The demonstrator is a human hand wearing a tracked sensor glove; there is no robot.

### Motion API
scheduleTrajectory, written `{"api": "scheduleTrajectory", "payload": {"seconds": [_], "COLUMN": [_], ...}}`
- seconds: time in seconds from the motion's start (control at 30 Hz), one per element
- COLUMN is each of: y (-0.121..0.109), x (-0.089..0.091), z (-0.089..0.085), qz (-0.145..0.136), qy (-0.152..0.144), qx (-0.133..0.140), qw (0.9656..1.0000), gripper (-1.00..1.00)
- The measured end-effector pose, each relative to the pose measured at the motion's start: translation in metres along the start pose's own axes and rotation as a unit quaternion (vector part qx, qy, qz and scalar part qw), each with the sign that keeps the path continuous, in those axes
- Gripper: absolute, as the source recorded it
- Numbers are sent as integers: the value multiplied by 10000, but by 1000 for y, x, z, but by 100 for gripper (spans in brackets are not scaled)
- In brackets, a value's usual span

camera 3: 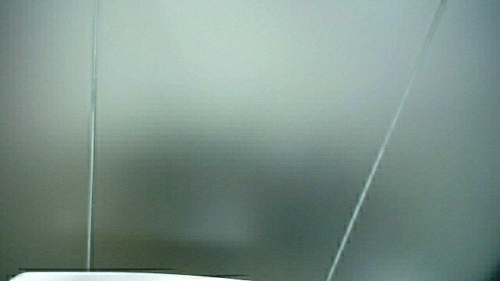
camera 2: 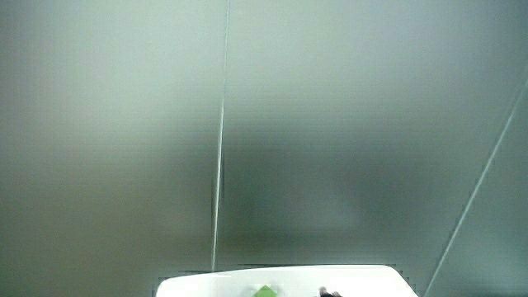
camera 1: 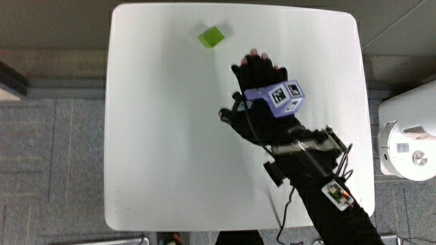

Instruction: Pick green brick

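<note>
hands (camera 1: 262, 85) hover over the desk (camera 1: 157, 150), fingers relaxed, holding nothing; the brick (camera 1: 211, 37) lies apart, nearer the desk's edge farthest from the person.

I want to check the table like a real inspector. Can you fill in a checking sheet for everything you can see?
Surface: white table, mostly bare.
Job's things: green brick sits on the table, farther from the person than the hand, not touching it; its top also shows in a side view.
Clutter: nothing seen.
Grippers: the hand is over the table beside the brick, holding nothing; patterned cube on its back.
Cables: thin wires and a small board on the forearm.
Surroundings: grey carpet floor; white appliance beside the table. Side views show mostly a pale wall.
</note>
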Motion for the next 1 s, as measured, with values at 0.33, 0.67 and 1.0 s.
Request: {"api": "scheduleTrajectory", "payload": {"seconds": [0.33, 0.67, 1.0], "y": [24, 48, 65], "x": [-17, -23, -26], "z": [16, 12, 3], "qz": [-304, 304, 163], "qy": [-219, -656, -675], "qx": [-282, 201, -11], "qw": [9989, 9972, 9976], "gripper": [0, 0, 0]}}
